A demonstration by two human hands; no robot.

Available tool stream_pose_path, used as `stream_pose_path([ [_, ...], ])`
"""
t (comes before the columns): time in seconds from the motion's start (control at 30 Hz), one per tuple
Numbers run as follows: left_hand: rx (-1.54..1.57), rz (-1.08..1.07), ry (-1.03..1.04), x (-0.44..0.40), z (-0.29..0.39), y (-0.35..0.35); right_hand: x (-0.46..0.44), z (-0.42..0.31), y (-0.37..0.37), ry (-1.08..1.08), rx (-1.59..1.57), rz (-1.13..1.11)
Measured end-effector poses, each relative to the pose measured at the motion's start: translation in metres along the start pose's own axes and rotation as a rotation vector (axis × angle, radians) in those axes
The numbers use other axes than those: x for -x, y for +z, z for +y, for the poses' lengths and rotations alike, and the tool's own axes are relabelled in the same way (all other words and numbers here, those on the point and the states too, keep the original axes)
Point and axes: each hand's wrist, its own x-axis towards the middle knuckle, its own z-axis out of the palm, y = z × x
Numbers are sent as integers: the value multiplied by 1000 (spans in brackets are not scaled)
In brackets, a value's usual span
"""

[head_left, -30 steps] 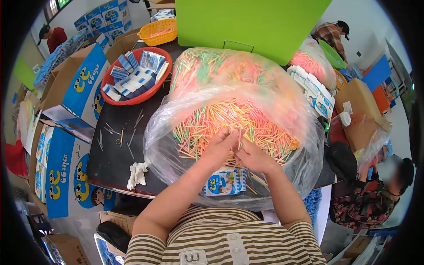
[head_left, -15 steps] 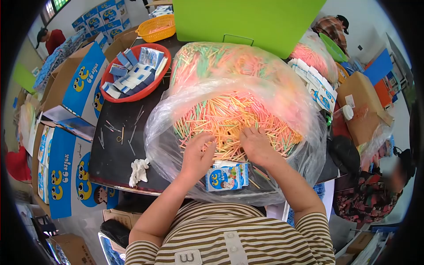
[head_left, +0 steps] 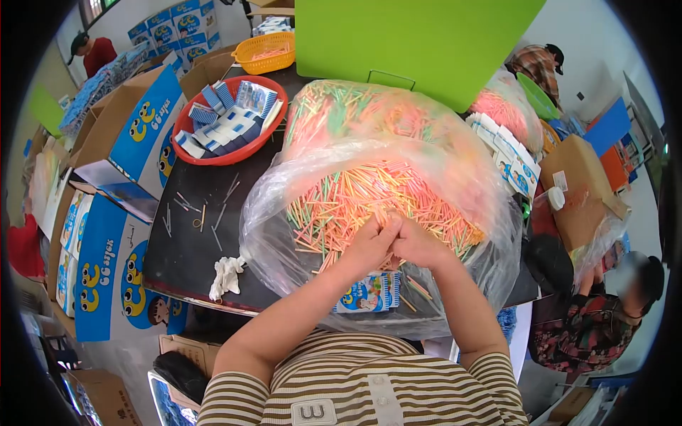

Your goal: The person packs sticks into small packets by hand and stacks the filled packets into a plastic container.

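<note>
Thin pink, yellow and green sticks fill a large open clear plastic bag on the dark table. Over the near part of the pile, my left hand and my right hand meet, fingers closed together. Whatever is between the fingertips is too small and covered to make out. Just below my hands, blue and white printed packets lie on the near edge of the bag, partly hidden by my left hand and forearm.
A red basin of packets and a yellow basket stand at back left. Loose sticks and a crumpled tissue lie left. Cardboard boxes are right, a green panel behind. A person in a flowered top is at right.
Half a second ago my hands were apart over the sticks with fingers spread; now they are together with fingers closed. The view has shifted slightly.
</note>
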Motion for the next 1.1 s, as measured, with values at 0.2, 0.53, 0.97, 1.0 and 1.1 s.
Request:
stream_pose_path([
  [0.2,-155,434,220,-5,-18,-2,-1,-13,13,315,-26,32],
  [0.53,526,517,224,-1,-3,-8,0,21,53,-181,372,463],
  [0.97,418,334,242,18,-3,-15,7,11,58,-203,220,515],
  [1.0,396,400,222,18,-3,-9,10,0,60,76,207,395],
  [1.1,297,438,189,21,-8,-10,0,23,81,-106,425,482],
])
